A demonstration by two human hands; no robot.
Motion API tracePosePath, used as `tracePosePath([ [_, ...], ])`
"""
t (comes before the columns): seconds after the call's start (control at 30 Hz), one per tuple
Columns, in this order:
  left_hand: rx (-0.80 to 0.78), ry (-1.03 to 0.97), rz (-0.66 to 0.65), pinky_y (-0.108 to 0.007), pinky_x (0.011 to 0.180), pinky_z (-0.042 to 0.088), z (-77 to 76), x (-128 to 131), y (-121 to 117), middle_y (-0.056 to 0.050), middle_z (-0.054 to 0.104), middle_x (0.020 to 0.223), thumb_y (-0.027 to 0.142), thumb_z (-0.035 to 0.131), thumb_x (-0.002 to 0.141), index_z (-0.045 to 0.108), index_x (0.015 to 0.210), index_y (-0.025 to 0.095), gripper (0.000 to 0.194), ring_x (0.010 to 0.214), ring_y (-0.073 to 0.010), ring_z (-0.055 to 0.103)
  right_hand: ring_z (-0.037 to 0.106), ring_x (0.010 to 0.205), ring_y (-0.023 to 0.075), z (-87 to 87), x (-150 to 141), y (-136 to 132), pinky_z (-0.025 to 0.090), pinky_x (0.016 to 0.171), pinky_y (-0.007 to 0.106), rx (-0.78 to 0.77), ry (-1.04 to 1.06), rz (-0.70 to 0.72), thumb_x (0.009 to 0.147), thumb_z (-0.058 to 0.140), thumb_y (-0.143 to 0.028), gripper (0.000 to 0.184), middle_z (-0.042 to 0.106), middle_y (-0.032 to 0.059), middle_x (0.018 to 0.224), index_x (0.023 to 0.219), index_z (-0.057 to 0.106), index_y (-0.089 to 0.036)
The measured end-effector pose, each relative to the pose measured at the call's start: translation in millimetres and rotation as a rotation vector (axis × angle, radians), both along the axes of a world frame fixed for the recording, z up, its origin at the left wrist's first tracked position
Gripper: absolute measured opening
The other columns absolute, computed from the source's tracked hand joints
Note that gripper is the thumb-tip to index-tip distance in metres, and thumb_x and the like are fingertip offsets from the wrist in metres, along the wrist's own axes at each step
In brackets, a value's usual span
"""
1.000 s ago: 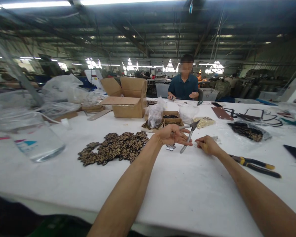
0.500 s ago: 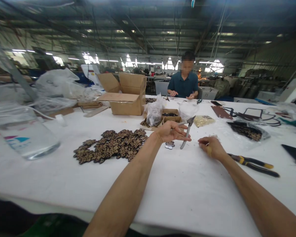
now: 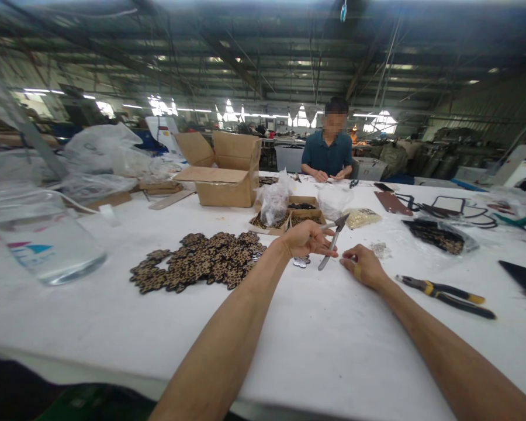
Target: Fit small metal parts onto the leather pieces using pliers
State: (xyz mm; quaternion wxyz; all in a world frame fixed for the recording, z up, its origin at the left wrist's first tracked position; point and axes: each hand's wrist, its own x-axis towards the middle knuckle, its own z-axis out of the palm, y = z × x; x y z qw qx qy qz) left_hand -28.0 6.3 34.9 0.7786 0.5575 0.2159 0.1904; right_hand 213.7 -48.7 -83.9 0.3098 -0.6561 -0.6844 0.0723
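My left hand [image 3: 307,239] holds a pair of metal snips [image 3: 333,238] above the white table [image 3: 324,345], its fingers curled round the handles and the blades pointing up and away. My right hand [image 3: 364,267] rests on the table just right of the snips, fingers pinched together on something too small to name. A small flower-shaped piece [image 3: 302,261] lies on the table under my left hand. A pile of several leopard-print flower pieces [image 3: 199,261] lies to the left of that hand.
Yellow-handled pliers [image 3: 446,290] lie right of my right hand. Small cardboard trays [image 3: 307,213], plastic bags [image 3: 275,200] and an open carton [image 3: 226,173] stand beyond. A clear jug [image 3: 41,237] sits far left. A person in a dark shirt [image 3: 327,155] sits across the table.
My right hand has moved left, closer to the snips. My left hand has stayed in nearly the same place with the snips in it. The person opposite has brought both hands together.
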Motion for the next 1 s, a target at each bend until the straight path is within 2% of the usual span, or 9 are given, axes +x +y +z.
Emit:
tracePosePath([
  [0.2,0.012,-0.009,0.071,-0.060,0.106,0.051,1.4,2,2,-0.007,0.068,0.084,0.003,0.050,0.054,0.056,0.102,0.008,0.048,0.090,-0.0286,0.075,0.069,0.083,0.0251,5.4,-2,0,0.049,0.075,0.032,-0.014,-0.009,-0.020,0.081,0.072,-0.040,0.025,0.077,0.0097,0.093,0.095,0.079,-0.020],
  [0.3,0.005,-0.013,0.100,-0.060,0.104,0.052,1.7,3,5,-0.007,0.067,0.085,0.003,0.051,0.055,0.054,0.103,0.009,0.048,0.090,-0.0284,0.075,0.070,0.078,0.0235,9.2,-12,1,0.049,0.077,0.032,-0.002,0.019,-0.008,0.082,0.068,-0.028,0.015,0.078,0.0083,0.085,0.088,0.079,-0.020],
  [0.43,-0.008,0.000,0.098,-0.057,0.102,0.054,0.4,5,6,-0.011,0.068,0.090,0.004,0.052,0.055,0.054,0.104,0.008,0.048,0.093,-0.0301,0.074,0.071,0.086,0.0237,19.7,-15,7,0.052,0.082,0.031,0.108,0.139,0.108,0.083,0.063,-0.025,0.023,0.079,0.0076,0.100,0.099,0.079,-0.020],
  [0.5,-0.015,0.012,0.106,-0.055,0.101,0.055,-1.3,6,7,-0.011,0.067,0.091,0.005,0.052,0.055,0.054,0.102,0.008,0.048,0.095,-0.0311,0.074,0.072,0.084,0.0239,27.2,3,7,0.053,0.080,0.031,0.145,0.181,0.029,0.085,0.063,-0.031,0.023,0.080,0.0078,0.099,0.099,0.079,-0.021],
  [0.57,-0.013,0.022,0.127,-0.053,0.100,0.055,-3.9,8,7,-0.011,0.066,0.092,0.004,0.053,0.054,0.054,0.102,0.008,0.048,0.096,-0.0311,0.074,0.072,0.081,0.0245,31.9,35,4,0.052,0.076,0.031,0.151,0.117,-0.151,0.085,0.064,-0.036,0.022,0.079,0.0083,0.091,0.093,0.079,-0.021],
  [0.63,-0.010,0.024,0.146,-0.052,0.099,0.055,-6.8,10,6,-0.011,0.066,0.092,0.003,0.052,0.054,0.053,0.105,0.008,0.051,0.095,-0.0303,0.074,0.072,0.078,0.0258,30.6,70,-2,0.049,0.069,0.031,0.062,0.011,-0.298,0.081,0.068,-0.037,0.019,0.078,0.0090,0.082,0.084,0.079,-0.022],
  [0.77,-0.015,0.024,0.127,-0.053,0.099,0.055,-10.4,15,1,-0.009,0.067,0.087,0.004,0.051,0.055,0.051,0.112,0.009,0.057,0.096,-0.0293,0.074,0.072,0.075,0.0248,12.7,113,-8,0.044,0.061,0.028,-0.094,-0.074,-0.279,0.077,0.072,-0.040,0.019,0.078,0.0091,0.079,0.079,0.079,-0.022],
  [0.87,-0.023,0.023,0.107,-0.053,0.102,0.053,-9.8,19,-5,-0.010,0.068,0.085,0.004,0.052,0.056,0.051,0.114,0.008,0.058,0.095,-0.0287,0.074,0.071,0.076,0.0253,1.3,115,-4,0.044,0.062,0.028,-0.114,-0.081,-0.263,0.078,0.072,-0.038,0.018,0.076,0.0098,0.075,0.078,0.079,-0.021],
  [1.0,-0.029,0.027,0.094,-0.053,0.106,0.050,-11.3,21,-8,-0.010,0.070,0.085,0.003,0.050,0.054,0.051,0.115,0.008,0.061,0.093,-0.0274,0.074,0.072,0.076,0.0259,1.7,110,0,0.045,0.064,0.028,-0.112,-0.058,-0.271,0.079,0.071,-0.035,0.017,0.076,0.0108,0.075,0.079,0.078,-0.020],
])
